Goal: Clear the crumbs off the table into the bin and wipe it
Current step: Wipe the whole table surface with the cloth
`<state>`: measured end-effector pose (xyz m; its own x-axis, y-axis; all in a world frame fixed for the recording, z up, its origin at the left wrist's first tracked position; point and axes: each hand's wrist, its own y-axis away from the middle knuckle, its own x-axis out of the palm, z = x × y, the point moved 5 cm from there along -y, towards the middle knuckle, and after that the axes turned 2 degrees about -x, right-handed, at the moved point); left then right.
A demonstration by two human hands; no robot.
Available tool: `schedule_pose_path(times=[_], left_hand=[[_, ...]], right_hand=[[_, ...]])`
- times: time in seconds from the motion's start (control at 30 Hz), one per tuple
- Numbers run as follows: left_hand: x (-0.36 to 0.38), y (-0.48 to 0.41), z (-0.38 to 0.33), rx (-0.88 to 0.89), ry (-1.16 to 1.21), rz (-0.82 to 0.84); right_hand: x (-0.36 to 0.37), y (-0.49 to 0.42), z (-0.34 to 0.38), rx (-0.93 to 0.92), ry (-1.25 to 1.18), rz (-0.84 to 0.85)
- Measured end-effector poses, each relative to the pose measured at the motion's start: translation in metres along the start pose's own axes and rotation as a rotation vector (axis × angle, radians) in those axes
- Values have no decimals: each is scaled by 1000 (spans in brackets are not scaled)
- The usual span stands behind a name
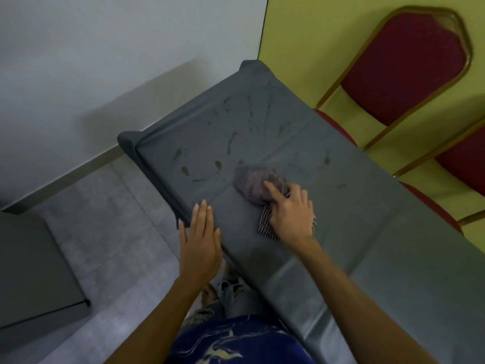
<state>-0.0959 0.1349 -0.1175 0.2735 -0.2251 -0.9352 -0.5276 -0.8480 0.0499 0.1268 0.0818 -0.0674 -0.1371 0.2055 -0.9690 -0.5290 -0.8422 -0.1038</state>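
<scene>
Nearest, left hand (pixel 200 239) flat, fingers together, gripping nothing, at the grey table's (pixel 367 245) near-left edge. Just beyond, right hand (pixel 291 212) pressed onto a bunched striped cloth (pixel 253 186). Farther, damp smears (pixel 231 143) toward the far corner. Open tiled floor (pixel 110 232) left; red chairs (pixel 409 67) against the right edge.

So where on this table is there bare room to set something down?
Bare room lies on the near stretch of the table, from the right hand to the chairs. A smaller patch lies between the left hand and the cloth. The far end is crowded with marks.
</scene>
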Motion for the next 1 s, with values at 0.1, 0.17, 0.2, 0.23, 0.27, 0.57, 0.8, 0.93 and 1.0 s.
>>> schedule_pose_path(times=[0.1,0.17,0.2,0.23,0.27,0.57,0.8,0.93,1.0], left_hand=[[0,-3,-7,-34,-1,4],[1,-11,-20,-45,27,-4],[1,-17,-30,-37,34,-8],[1,-27,-43,-18,38,-9],[2,-37,-57,10,44,-2],[32,-72,-100,163,-96,106],[28,-71,-105,161,-132,106],[28,-70,-105,160,-171,107],[29,-70,-106,170,-166,101]], right_hand=[[-13,-43,-68,236,34,5],[-17,-59,-83,323,41,-6],[-18,-61,-78,329,25,-27],[-18,-59,-68,311,0,-49],[-18,-53,-53,272,-28,-61],[-6,-50,-73,6,38,13],[-29,-128,-205,345,97,-57],[-36,-140,-205,525,-46,-86],[-38,-125,-173,434,-121,-143]])
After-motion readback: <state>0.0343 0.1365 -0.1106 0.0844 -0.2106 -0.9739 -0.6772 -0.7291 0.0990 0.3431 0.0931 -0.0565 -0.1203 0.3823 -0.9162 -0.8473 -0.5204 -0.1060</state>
